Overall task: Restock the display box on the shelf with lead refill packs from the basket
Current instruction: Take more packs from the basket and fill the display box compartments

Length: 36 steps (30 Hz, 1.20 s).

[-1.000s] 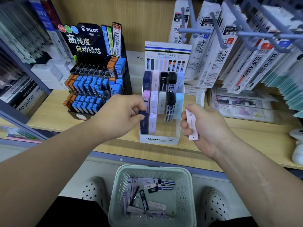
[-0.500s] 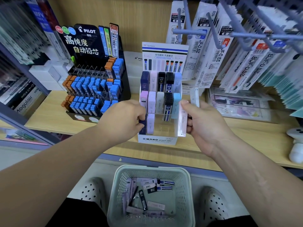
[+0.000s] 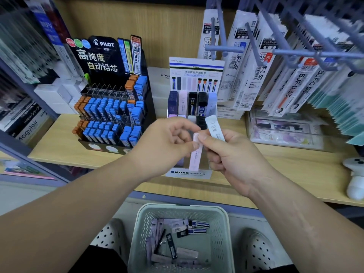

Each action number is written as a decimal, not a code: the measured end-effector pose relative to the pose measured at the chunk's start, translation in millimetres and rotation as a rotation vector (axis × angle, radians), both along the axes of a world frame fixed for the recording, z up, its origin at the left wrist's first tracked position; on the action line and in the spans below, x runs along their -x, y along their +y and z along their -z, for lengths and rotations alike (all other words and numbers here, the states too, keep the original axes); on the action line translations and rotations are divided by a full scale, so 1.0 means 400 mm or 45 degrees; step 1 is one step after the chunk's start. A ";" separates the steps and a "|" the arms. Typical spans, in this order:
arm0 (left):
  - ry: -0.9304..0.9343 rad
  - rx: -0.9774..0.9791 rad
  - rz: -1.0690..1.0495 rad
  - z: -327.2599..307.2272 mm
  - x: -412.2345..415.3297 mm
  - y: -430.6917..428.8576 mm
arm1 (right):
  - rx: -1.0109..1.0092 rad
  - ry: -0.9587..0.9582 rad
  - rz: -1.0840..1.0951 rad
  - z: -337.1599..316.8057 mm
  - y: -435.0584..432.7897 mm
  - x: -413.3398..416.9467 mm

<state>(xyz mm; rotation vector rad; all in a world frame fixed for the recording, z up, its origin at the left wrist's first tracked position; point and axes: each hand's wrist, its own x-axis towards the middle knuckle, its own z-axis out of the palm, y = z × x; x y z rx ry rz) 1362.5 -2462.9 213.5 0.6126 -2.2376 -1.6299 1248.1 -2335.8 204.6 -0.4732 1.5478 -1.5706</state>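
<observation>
I see the pink lead refill pack [image 3: 197, 154] nearly upright in front of the MONO display box [image 3: 189, 173], its long axis vertical and its lower end pointing down. The left hand [image 3: 163, 142] pinches its top. The right hand [image 3: 234, 158] thumbs the same end while gripping a white lead refill pack [image 3: 215, 129] that leans up-left. Half a second ago the hands were apart, the left at the box's front-left slot. The pink pack is pale and slim, with print down its face.
</observation>
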 end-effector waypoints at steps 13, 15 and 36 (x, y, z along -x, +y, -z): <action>0.364 0.382 -0.456 -0.092 0.067 -0.161 | -0.065 0.065 0.293 -0.019 -0.010 0.039; 0.385 0.413 -0.456 -0.078 0.088 -0.169 | -0.032 0.125 0.316 -0.029 -0.020 0.040; -0.058 1.011 -0.485 -0.009 0.170 -0.174 | 0.198 0.673 0.385 -0.052 -0.081 0.109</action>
